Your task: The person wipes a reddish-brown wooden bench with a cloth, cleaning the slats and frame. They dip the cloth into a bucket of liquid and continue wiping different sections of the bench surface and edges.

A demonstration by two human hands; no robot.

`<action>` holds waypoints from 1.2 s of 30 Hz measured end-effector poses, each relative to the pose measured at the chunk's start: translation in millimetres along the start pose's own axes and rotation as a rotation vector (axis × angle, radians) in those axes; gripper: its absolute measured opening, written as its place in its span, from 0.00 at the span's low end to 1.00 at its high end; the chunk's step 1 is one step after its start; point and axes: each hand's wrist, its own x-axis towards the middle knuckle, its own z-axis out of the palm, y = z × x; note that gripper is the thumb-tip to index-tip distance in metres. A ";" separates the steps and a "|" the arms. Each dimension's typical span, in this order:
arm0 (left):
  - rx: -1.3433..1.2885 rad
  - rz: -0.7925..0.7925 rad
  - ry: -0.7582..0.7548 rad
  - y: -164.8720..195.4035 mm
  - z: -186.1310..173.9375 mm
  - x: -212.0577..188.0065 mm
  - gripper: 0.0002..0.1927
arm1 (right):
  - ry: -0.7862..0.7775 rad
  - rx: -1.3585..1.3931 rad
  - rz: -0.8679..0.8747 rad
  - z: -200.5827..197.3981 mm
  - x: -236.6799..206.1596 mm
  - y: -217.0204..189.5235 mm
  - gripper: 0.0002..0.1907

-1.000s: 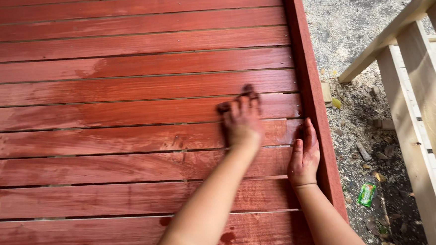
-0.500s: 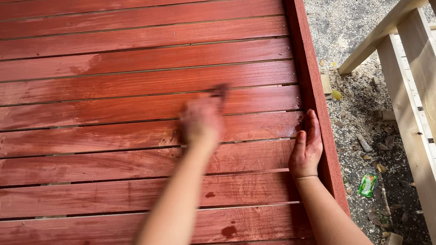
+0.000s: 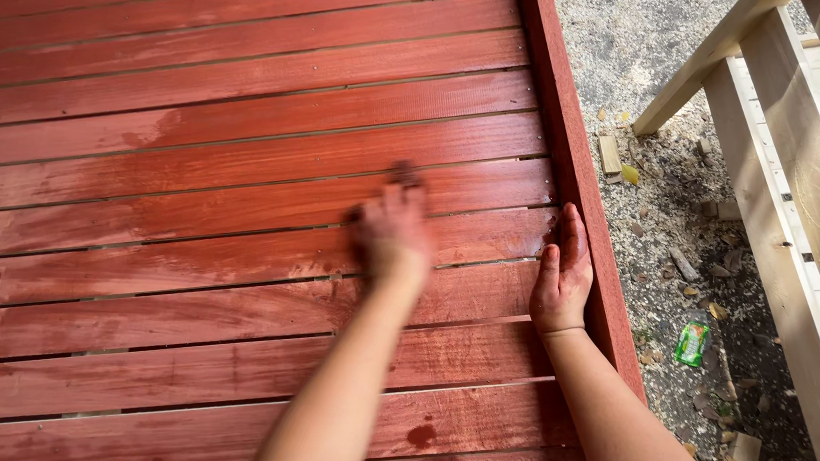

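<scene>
A red-stained panel of wooden slats (image 3: 202, 89) fills most of the view, with a wetter, glossier patch across its middle boards. My left hand (image 3: 393, 231) is motion-blurred over a middle slat. It presses a small dark rag (image 3: 404, 174) under its fingertips against the wood. My right hand (image 3: 560, 271) lies flat, palm down, at the panel's right side, its fingers against the raised red edge board (image 3: 565, 126). It holds nothing.
Right of the panel is gravel ground (image 3: 626, 36) littered with wood chips, leaves and a small green wrapper (image 3: 691, 343). An unpainted pale timber frame (image 3: 787, 166) runs along the far right. A dark red drip marks a near slat (image 3: 421, 435).
My left hand has slid left along the slat with the rag, away from the edge board. My right hand has stayed in place.
</scene>
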 end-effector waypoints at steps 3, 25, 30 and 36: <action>0.010 0.345 -0.048 95.0 32.7 -0.8 0.23 | 0.003 0.076 0.006 -0.6 1.2 -0.5 0.32; -0.017 0.236 -0.197 13.2 7.2 -5.5 0.21 | -0.031 -0.244 0.048 -16.7 -39.2 -19.1 0.26; 0.212 -0.014 -0.083 -155.1 -93.4 -8.8 0.27 | -0.048 -0.279 0.059 -30.2 -61.9 -27.6 0.27; 0.224 -0.340 0.077 -233.2 -140.8 -14.8 0.28 | -0.066 -0.310 -0.022 -40.9 -72.8 -23.6 0.30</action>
